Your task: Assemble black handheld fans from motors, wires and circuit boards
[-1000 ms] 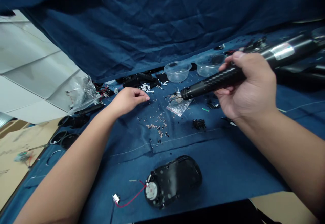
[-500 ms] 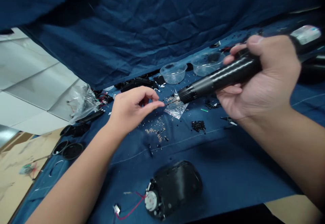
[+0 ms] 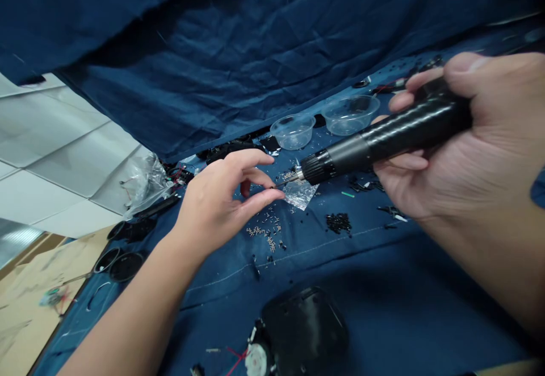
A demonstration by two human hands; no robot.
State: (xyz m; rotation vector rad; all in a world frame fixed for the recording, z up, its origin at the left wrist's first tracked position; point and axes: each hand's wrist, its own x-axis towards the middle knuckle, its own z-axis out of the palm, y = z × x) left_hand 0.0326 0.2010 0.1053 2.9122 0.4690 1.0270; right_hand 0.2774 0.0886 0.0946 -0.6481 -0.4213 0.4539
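Note:
My right hand (image 3: pixel 464 137) is wrapped round a black electric screwdriver (image 3: pixel 383 140) held level above the table, its bit pointing left. My left hand (image 3: pixel 221 200) is raised to the bit tip, thumb and fingers pinched together right at it; what they pinch is too small to make out. Below them lie scattered small screws (image 3: pixel 266 231) and a small clear plastic bag (image 3: pixel 300 194) on the blue cloth (image 3: pixel 383 285). A black housing with a small motor and red wire (image 3: pixel 298 333) lies at the near edge.
Two clear plastic cups (image 3: pixel 293 130) (image 3: pixel 349 113) stand at the back. Black parts (image 3: pixel 230 150), a crumpled clear bag (image 3: pixel 142 180), black rings (image 3: pixel 123 262) and a pile of black screws (image 3: pixel 338 222) lie around. A blue cloth hangs behind.
My left hand rose from the screws on the cloth and moved right to the screwdriver's bit tip. My right hand brought the screwdriver closer and higher. The view shifted down slightly.

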